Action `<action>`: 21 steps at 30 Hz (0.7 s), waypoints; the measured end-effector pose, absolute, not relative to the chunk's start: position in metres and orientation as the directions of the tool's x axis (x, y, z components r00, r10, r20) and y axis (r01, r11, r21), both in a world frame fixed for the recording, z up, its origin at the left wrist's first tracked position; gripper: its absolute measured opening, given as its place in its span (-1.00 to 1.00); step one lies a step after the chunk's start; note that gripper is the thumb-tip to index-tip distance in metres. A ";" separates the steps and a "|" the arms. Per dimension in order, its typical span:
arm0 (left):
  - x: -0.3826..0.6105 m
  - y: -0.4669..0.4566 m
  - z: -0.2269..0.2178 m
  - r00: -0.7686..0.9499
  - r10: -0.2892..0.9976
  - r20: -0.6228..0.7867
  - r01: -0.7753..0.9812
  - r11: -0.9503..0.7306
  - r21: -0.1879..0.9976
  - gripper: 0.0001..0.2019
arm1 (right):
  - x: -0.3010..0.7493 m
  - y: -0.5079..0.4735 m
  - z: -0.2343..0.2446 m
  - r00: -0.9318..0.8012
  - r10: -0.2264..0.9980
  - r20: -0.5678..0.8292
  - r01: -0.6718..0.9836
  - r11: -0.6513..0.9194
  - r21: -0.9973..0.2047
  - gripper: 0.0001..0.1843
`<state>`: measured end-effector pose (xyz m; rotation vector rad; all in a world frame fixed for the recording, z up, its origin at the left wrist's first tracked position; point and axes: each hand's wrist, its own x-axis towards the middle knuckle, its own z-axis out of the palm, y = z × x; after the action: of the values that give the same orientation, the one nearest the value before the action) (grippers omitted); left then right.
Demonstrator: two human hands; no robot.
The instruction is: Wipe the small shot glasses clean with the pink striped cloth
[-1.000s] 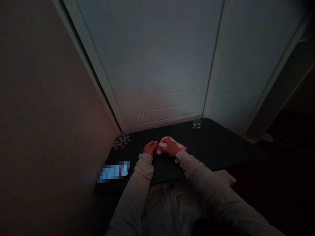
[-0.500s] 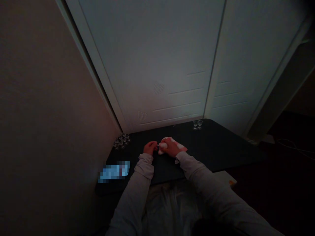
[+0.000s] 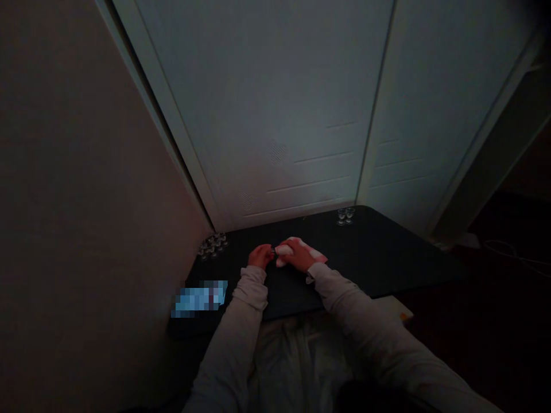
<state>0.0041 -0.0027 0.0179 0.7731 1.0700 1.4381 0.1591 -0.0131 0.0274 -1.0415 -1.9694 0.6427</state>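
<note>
My left hand is closed, its fingers pinching a small glass of which only a clear sliver shows. Close to its right, my right hand grips a red and white cloth, bunched at the fingers and spreading out behind the hand. The cloth's front end lies right by the glass; whether the two touch I cannot tell. Both hands are over the middle of a black table.
Several small stemmed glasses cluster at the table's back left corner. Two more glasses stand by the back edge on the right. A blurred-out bluish object lies at the front left. White panels rise behind the table.
My left hand has shifted slightly left, and the gap between it and the cloth is a little wider. My right hand keeps hold of the cloth in nearly the same spot.
</note>
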 end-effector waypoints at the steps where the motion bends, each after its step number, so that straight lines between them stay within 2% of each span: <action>1: 0.004 -0.003 0.018 -0.152 0.982 -0.111 -0.407 0.040 0.912 -0.82 | 0.159 -0.013 0.028 -0.342 0.843 0.416 0.438 0.534 -0.723 -0.67; 5: 0.003 -0.003 0.017 -0.139 0.984 -0.109 -0.461 0.033 0.887 -0.85 | 0.159 -0.011 0.026 -0.343 0.842 0.416 0.428 0.535 -0.729 -0.65; 13: 0.007 -0.006 0.017 -0.031 0.997 -0.066 -0.474 0.043 0.879 -0.82 | 0.158 -0.006 0.017 -0.260 0.893 0.367 0.368 0.444 -0.817 -0.62; 17: 0.009 -0.008 0.017 0.046 0.998 -0.042 -0.418 0.058 0.907 -0.81 | 0.157 -0.002 0.016 -0.176 0.906 0.385 0.333 0.423 -0.843 -0.63; 21: 0.012 -0.007 0.015 0.031 0.999 -0.015 -0.325 0.025 0.945 -0.70 | 0.156 0.001 0.013 -0.149 0.919 0.364 0.344 0.393 -0.853 -0.68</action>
<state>0.0121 -0.0071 0.0154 0.9613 0.9519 1.3126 0.1562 0.0015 0.0134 -1.1198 -1.6993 0.7577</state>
